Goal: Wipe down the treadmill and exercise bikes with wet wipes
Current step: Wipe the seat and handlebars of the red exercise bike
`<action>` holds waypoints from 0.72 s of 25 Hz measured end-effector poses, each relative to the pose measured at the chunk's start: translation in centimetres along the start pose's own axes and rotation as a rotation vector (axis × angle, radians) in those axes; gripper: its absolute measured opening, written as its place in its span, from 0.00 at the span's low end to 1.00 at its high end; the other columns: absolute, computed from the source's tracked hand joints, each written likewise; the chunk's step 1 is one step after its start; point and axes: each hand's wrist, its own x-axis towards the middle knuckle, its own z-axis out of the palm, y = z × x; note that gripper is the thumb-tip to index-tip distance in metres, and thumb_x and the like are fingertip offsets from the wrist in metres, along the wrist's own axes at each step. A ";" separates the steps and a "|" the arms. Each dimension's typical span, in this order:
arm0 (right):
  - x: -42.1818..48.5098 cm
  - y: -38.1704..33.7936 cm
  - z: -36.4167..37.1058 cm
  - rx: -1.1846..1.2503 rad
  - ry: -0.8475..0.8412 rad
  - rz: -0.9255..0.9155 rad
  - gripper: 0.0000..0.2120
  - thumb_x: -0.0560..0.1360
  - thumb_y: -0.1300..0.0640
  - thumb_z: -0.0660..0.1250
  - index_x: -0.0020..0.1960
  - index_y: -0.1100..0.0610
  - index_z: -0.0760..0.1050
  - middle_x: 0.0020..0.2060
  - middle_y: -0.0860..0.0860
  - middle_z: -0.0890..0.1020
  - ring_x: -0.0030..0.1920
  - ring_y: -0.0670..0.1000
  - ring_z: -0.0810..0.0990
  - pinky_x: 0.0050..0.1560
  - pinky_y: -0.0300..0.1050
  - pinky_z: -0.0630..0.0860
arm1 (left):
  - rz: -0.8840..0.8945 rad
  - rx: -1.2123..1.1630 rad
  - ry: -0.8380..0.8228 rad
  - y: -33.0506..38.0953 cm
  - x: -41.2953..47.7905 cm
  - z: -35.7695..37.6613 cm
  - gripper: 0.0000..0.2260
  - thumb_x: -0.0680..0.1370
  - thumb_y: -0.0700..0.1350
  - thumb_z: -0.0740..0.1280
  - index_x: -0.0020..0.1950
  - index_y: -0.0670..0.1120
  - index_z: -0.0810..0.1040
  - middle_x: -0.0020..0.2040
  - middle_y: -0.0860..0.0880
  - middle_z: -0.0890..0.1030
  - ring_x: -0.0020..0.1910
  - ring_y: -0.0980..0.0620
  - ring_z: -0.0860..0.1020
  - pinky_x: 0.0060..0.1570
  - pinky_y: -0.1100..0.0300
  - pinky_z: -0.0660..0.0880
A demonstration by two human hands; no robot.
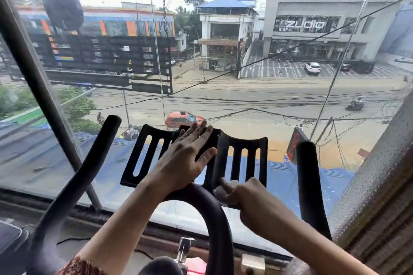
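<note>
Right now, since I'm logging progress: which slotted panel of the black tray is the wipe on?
The right panel, at its lower edge, where the right hand presses the wipe. The left hand lies flat on the middle panel.

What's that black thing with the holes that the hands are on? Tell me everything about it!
It's a black tray on the bike's handlebars, matte like plastic or rubber. It has three scooped sections with long see-through slots and tilts up toward the window. The left hand lies flat on its middle; the right hand presses a white wipe against its lower right edge.
</note>
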 end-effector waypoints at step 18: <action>-1.3 -4.4 -5.8 -0.571 -0.218 -0.017 0.17 0.72 0.73 0.57 0.31 0.57 0.57 0.31 0.53 0.65 0.28 0.49 0.60 0.27 0.43 0.57 | 0.010 -0.034 0.038 0.6 -0.3 -0.6 0.37 0.72 0.67 0.48 0.77 0.48 0.57 0.73 0.59 0.50 0.74 0.63 0.45 0.67 0.77 0.39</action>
